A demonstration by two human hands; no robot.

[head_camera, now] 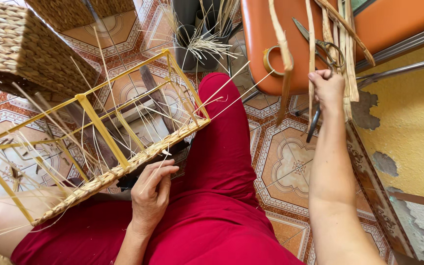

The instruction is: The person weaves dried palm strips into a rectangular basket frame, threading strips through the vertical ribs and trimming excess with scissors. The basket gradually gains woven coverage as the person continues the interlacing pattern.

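Observation:
A yellow wire frame [101, 130] rests tilted across my red-clad lap, with a woven straw band [123, 169] along its near edge and thin straw strands crossing it. My left hand [150, 194] rests by that woven band, fingers pinching thin strands. My right hand [327, 88] reaches up to the edge of an orange seat [261, 44], fingers closed on a dried straw strip [311, 54] hanging off it. Scissors [320, 46] lie on the seat just above that hand. A roll of tape [270, 60] sits at the seat's edge.
Finished woven baskets [30, 49] stand at the upper left. A dark container [192, 46] holding loose straw is on the patterned tile floor beyond my knee. More straw strips [342, 44] drape over the seat. A yellow wall [408, 127] with peeling paint is at right.

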